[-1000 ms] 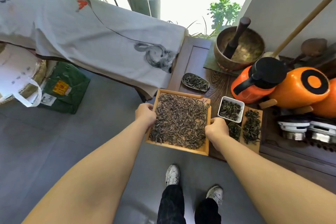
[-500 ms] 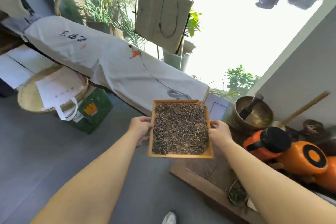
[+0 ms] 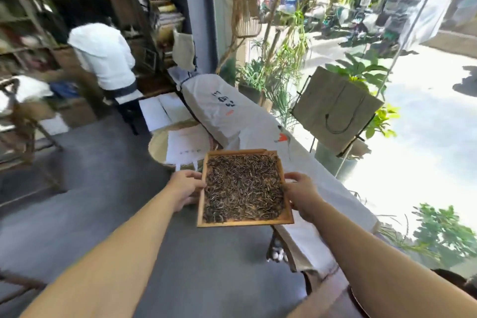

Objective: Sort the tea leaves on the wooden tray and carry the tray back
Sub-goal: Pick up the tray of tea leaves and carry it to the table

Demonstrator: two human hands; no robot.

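- Two hands carry the wooden tray (image 3: 245, 222) in the air over the grey floor (image 3: 98, 188): the left hand (image 3: 186, 190) grips its left edge, the right hand (image 3: 302, 195) its right edge, fingers curled round the rim.
- The tea leaves (image 3: 244, 192) lie spread across the whole tray bed, dark and needle-thin.
- Half a second ago the brass bowl and orange jugs showed at the right; now they are out of view, and shelves (image 3: 31, 20) and a person in a white top (image 3: 103, 57) have come in at the left.
- The cloth-covered counter (image 3: 247, 121), then straight ahead, now runs along the tray's right side.
- The person and shelves are blurred; what stands on the shelves cannot be made out.
- Both forearms are cut off by the bottom edge.
- Dark characters on the cloth are too smeared to read.
- A flat basket (image 3: 157, 147) with white paper in it sits on the floor beyond the tray, partly hidden by it.
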